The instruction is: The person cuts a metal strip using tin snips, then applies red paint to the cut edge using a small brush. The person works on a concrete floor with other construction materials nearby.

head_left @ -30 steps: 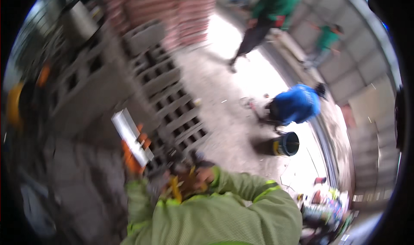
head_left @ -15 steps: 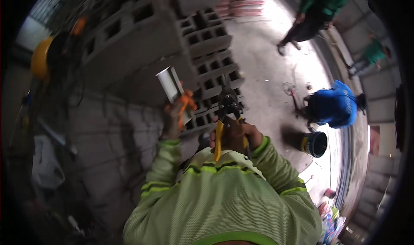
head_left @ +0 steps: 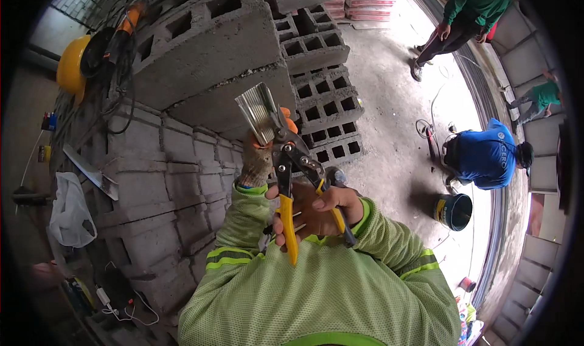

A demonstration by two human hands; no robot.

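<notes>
With the left hand fingers clamped on the metal strip just above them, the yellow-handled snips, gripped by the right hand, could slip and nick those fingers.

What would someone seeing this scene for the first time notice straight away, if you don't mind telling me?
At the centre, the right hand grips yellow-handled tin snips whose blades meet a bent strip of shiny sheet metal, held up by the gloved left hand. Behind them rises a wall of grey hollow concrete blocks. To the right, a person in a blue shirt crouches on the floor near a dark bucket.
</notes>
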